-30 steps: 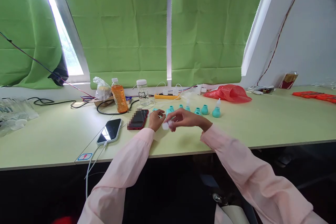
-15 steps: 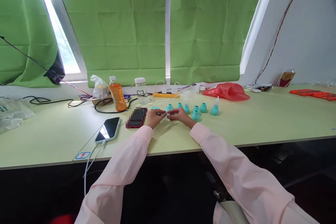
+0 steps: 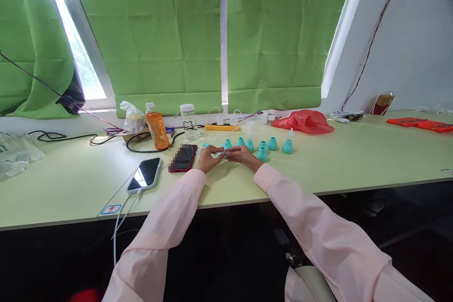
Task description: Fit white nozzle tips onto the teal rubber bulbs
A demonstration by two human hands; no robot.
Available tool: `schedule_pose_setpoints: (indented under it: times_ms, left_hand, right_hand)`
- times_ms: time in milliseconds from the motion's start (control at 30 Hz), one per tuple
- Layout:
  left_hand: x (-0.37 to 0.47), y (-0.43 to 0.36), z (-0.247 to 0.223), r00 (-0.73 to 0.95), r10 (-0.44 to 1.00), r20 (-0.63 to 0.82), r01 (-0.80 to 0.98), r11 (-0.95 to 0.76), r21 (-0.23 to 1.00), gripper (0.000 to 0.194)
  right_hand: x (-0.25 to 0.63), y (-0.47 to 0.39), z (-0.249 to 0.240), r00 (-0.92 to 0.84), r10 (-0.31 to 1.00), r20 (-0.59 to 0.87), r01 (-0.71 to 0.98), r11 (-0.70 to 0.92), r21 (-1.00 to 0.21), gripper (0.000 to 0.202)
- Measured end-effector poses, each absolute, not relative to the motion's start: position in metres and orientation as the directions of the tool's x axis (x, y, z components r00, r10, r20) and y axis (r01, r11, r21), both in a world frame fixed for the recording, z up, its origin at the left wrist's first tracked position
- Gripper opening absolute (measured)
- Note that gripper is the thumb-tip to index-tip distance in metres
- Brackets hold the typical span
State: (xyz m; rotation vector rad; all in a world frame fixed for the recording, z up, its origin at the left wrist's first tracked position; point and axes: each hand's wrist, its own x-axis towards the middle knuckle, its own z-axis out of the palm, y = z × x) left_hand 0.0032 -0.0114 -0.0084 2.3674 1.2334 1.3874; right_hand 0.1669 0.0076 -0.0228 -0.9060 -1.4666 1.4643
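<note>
My left hand (image 3: 209,158) and my right hand (image 3: 243,157) meet over the table, fingertips pinched together around a small whitish, translucent piece (image 3: 224,153). Its exact shape is mostly hidden by the fingers. Just behind and to the right of my hands stand several teal rubber bulbs (image 3: 262,154) with open necks. The bulb at the far right (image 3: 288,146) carries a clear pointed tip (image 3: 290,134). Another clear tip (image 3: 250,130) shows above a bulb in the back of the group. One teal bulb is partly covered by my left hand.
Left of my hands lie a red-cased phone (image 3: 184,157) and a charging phone (image 3: 144,174). Behind them stand an orange drink bottle (image 3: 157,128) and a clear jar (image 3: 190,123). A yellow power strip (image 3: 222,127) and red plastic bag (image 3: 304,121) lie along the back.
The view has shifted slightly. Both hands stay together at the same spot over the table, with the fingers a little changed around the small piece. The bulbs have not moved.
</note>
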Motion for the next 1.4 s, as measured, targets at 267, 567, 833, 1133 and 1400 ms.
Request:
schedule_pose_setpoints:
  times_ms: [267,567,833,1133,1400]
  left_hand:
    - [0.004,-0.013,-0.011,0.301,0.644,0.703,0.598,-0.702,0.387,0.027]
    - [0.004,-0.011,-0.015,0.293,0.620,0.728,0.620,-0.702,0.349,0.025]
    - [0.003,-0.009,-0.016,0.295,0.596,0.747,0.643,-0.702,0.305,0.026]
    - [0.003,-0.007,-0.016,0.291,0.622,0.727,0.663,-0.679,0.315,0.026]
    - [0.003,-0.006,-0.017,0.277,0.638,0.719,0.683,-0.657,0.320,0.025]
  right_hand:
    - [0.168,0.008,-0.022,-0.375,0.923,0.086,-0.084,0.058,-0.995,0.025]
    - [0.167,0.006,-0.019,-0.342,0.933,0.108,-0.153,0.058,-0.986,0.011]
    - [0.166,0.005,-0.018,-0.307,0.942,0.132,-0.206,0.069,-0.976,0.027]
    - [0.163,-0.001,-0.014,-0.264,0.948,0.179,-0.195,0.130,-0.972,0.035]
    - [0.162,-0.003,-0.014,-0.230,0.949,0.217,-0.154,0.185,-0.971,0.034]
